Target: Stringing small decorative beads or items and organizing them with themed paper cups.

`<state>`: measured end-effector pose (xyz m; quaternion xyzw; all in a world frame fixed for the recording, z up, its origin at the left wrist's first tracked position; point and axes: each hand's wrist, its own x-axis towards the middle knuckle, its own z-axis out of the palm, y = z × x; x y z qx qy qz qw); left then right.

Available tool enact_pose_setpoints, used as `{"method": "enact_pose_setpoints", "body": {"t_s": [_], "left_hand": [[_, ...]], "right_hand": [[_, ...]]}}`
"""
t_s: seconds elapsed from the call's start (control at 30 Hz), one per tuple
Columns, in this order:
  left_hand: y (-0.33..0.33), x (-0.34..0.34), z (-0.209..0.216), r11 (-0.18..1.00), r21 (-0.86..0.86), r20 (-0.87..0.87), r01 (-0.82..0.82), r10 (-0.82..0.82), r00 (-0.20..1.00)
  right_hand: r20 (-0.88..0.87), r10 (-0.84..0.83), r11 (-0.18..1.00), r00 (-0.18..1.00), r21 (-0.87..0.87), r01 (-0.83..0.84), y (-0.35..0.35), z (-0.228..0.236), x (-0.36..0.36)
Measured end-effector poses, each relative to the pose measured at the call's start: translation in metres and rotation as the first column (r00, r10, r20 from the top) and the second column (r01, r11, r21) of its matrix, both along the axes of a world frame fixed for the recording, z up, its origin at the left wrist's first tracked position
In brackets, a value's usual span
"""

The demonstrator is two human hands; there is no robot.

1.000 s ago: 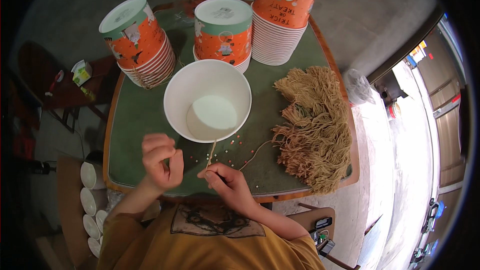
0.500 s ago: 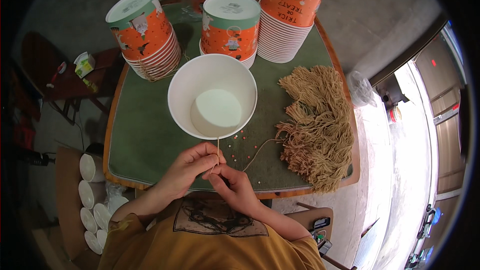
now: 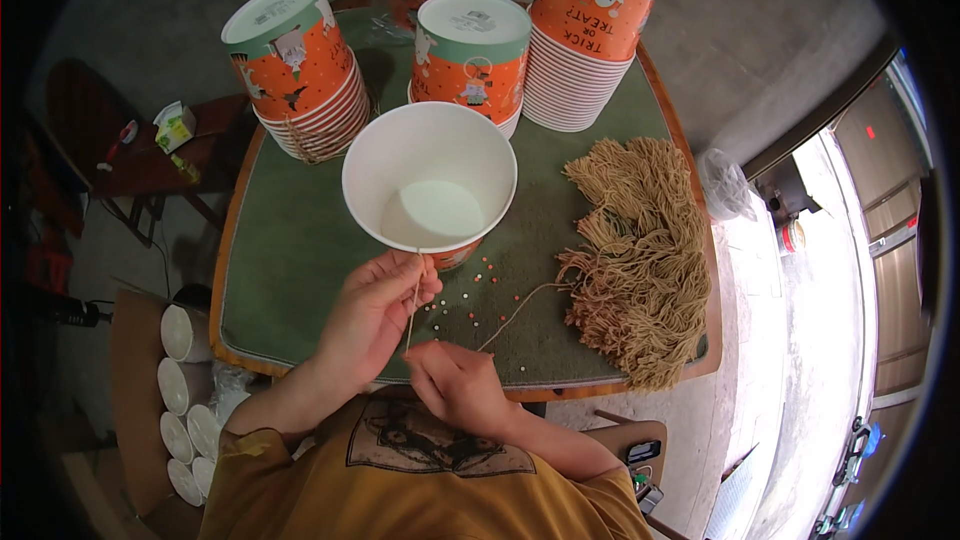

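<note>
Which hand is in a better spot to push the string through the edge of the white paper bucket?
Probably the left hand. Its fingers already pinch the string right at the near rim of the white bucket. The right hand sits lower, near the table edge, holding the string further down.

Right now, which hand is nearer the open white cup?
Left. The left hand pinches a tan string right at the near rim of the white cup; the right hand sits lower, farther from it.

The left hand (image 3: 372, 312) has come up from the green mat to the rim of the white paper bucket (image 3: 430, 180). It now pinches a tan string (image 3: 413, 305) there. The right hand (image 3: 455, 380) has drawn back toward the table's near edge.
</note>
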<state>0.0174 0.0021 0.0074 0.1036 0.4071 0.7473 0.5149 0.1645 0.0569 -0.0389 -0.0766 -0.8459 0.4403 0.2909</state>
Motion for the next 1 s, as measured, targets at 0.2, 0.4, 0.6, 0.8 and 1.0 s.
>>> {"method": "enact_pose_setpoints", "body": {"t_s": [0.2,0.4,0.6,0.8,1.0], "left_hand": [[-0.002,-0.005,-0.001,0.997,-0.072,0.088,0.001,0.006,0.996],[-0.009,-0.015,-0.003,0.991,-0.089,0.109,0.099,-0.089,0.99],[-0.009,-0.015,0.003,0.978,-0.161,0.113,0.131,-0.113,0.987],[-0.006,-0.017,0.002,0.978,-0.161,0.169,0.129,-0.102,0.98],[-0.005,-0.019,-0.002,0.985,-0.138,0.189,0.108,-0.081,0.979]], "right_hand": [[0.013,0.018,0.989,1.0,0.148,-0.019,-0.004,-0.008,-0.009],[0.082,0.026,0.994,0.996,0.1,-0.034,-0.004,-0.008,-0.012],[0.074,0.052,0.999,0.996,0.011,-0.053,-0.004,-0.009,-0.013],[0.107,0.077,0.996,0.991,0.047,-0.082,-0.002,-0.008,-0.011],[0.088,0.087,0.988,0.992,0.119,-0.097,0.001,-0.011,-0.01]]}}
